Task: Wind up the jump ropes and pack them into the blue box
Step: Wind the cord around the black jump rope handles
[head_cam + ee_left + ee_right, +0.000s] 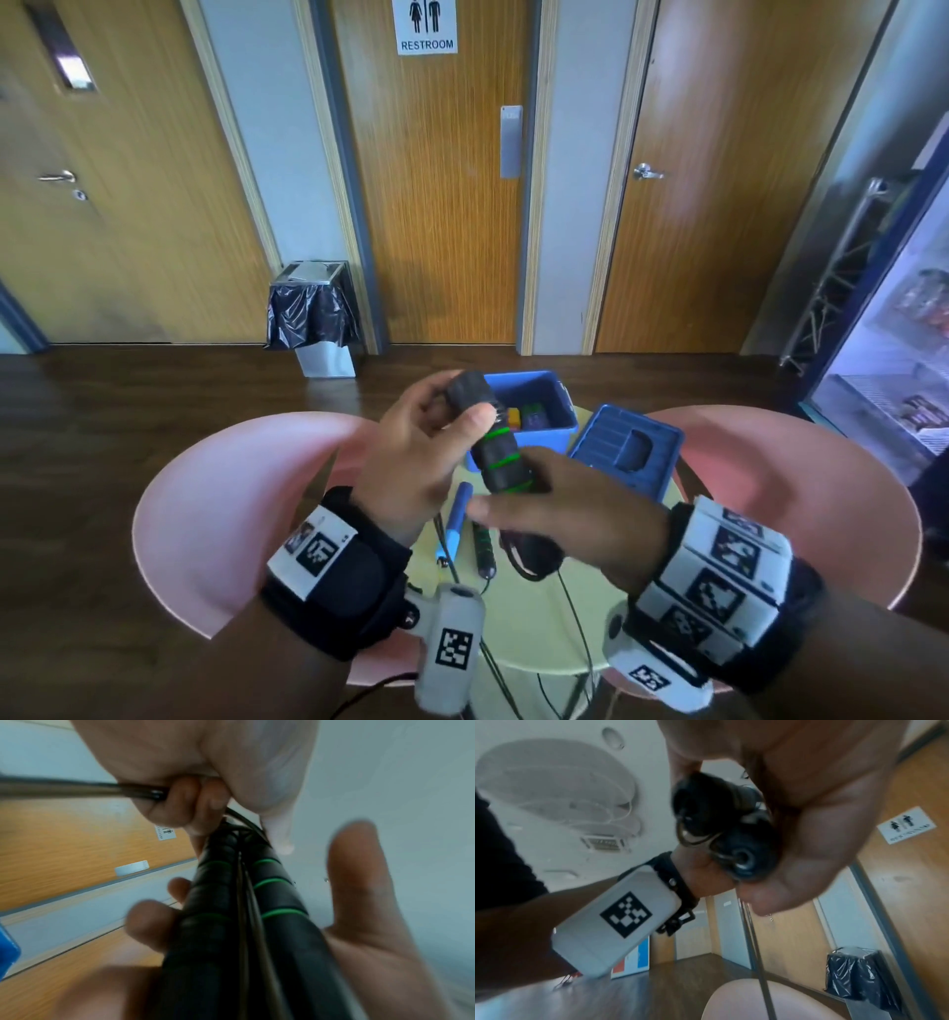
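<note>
Three wooden doors are set in the far wall; a restroom sign is fixed to the middle one, above a metal push plate. A metal waste bin lined with a black bag is positioned on the dark wooden floor between the left and middle doors. Two pink chairs are placed at a round pale-yellow table. A glass-fronted refrigerator is located at the right.

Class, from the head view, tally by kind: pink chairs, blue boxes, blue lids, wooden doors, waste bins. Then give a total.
Pink chairs: 2
Blue box: 1
Blue lid: 1
Wooden doors: 3
Waste bin: 1
Total: 8
</note>
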{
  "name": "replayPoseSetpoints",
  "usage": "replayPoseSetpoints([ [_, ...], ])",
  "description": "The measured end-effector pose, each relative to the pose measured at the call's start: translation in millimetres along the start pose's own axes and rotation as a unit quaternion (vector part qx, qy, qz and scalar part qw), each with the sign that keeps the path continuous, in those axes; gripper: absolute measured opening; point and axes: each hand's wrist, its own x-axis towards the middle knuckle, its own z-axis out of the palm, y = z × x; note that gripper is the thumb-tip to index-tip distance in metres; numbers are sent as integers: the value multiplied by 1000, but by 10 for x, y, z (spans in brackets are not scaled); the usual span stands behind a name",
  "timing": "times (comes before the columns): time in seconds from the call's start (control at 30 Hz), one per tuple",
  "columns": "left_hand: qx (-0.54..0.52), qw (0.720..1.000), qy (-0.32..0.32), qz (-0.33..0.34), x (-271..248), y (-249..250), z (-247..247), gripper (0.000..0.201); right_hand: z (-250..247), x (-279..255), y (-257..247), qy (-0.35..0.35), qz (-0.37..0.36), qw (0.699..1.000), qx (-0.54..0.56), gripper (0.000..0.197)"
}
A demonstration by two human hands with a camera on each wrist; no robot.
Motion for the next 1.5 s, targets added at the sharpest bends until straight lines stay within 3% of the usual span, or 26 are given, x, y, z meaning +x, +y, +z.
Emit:
replayPoseSetpoints([
  [0.13, 71, 996, 31, 33, -58, -106, 83, 51, 30, 38, 100, 40, 22, 999, 10, 36],
  [0.3, 71, 997, -14, 10, -126, -99, 26, 38, -39, -86, 172, -64, 44, 975, 206, 35],
  [0.53, 33, 997, -62, -24, -184, -146, 31, 36, -140, -157, 255, -121, 30, 945, 304, 38],
  [0.8, 41, 990, -138, -10, -133, -132, 44, 53, -318, -251, 288, -168, 28, 928, 331, 38],
  [0.9, -26, 987, -159, -8, -93, -147, 196, 60, -423, -281, 278, -204, 28, 908, 364, 38],
  [1.0, -113, 968, -219, -41, -83, -124, 483, 85, -544, -286, 251, -268, 9, 872, 410, 39],
  [1.1, -195, 935, -292, -48, -69, -158, 744, 82, -722, -256, 261, -321, -14, 847, 424, 41],
  [1.2, -202, 952, -221, -69, 18, -234, 967, 77, -1050, -198, 307, -305, -15, 869, 389, 43],
  [1.33, -122, 986, -88, -73, 177, -404, 1194, 54, -1534, -59, 336, -219, 45, 948, 226, 51],
  [1.4, -85, 993, -28, -76, 243, -484, 1323, 50, -1705, -56, 297, -113, -6, 991, 76, 40],
  [1.43, -53, 996, -11, -68, 270, -521, 1400, 44, -1765, -63, 266, -66, -46, 997, 1, 30],
  [1.5, 25, 999, 16, -42, 307, -606, 1551, 28, -1863, -83, 194, -64, -107, 987, -103, 21],
])
